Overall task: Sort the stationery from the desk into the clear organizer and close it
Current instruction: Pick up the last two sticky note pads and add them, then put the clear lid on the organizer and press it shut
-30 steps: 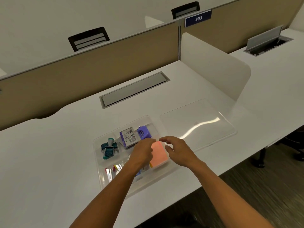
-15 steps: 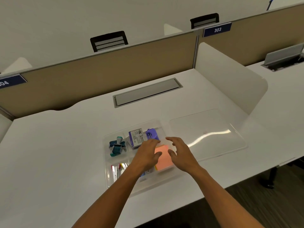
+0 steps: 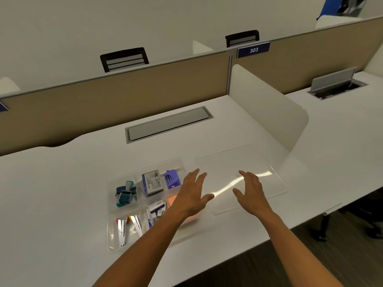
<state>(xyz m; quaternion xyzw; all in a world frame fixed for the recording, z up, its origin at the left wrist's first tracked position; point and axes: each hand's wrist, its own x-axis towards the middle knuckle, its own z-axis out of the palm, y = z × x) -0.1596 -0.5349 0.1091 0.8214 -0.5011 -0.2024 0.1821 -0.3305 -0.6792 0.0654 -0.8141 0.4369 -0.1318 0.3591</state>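
Observation:
The clear organizer (image 3: 112, 235) lies open on the white desk, its compartments holding teal stamps (image 3: 124, 193), a staple box (image 3: 152, 183), a purple sharpener (image 3: 172, 179), red staplers (image 3: 122, 228) and orange sticky notes (image 3: 172, 198). Its clear lid (image 3: 234, 162) lies flat on the desk just right of it. My left hand (image 3: 191, 195) hovers with fingers spread over the organizer's right edge, partly hiding the sticky notes. My right hand (image 3: 251, 193) is spread over the lid's near part. Neither hand holds anything.
A grey cable hatch (image 3: 167, 125) is set in the desk behind the organizer. A white side divider (image 3: 267, 108) stands right of the lid. The tan partition (image 3: 116, 100) runs along the back. The desk's front edge is close below the organizer.
Both hands have lifted off the orange sticky notes and moved right, toward the lid, with fingers spread wider. The head view has shifted.

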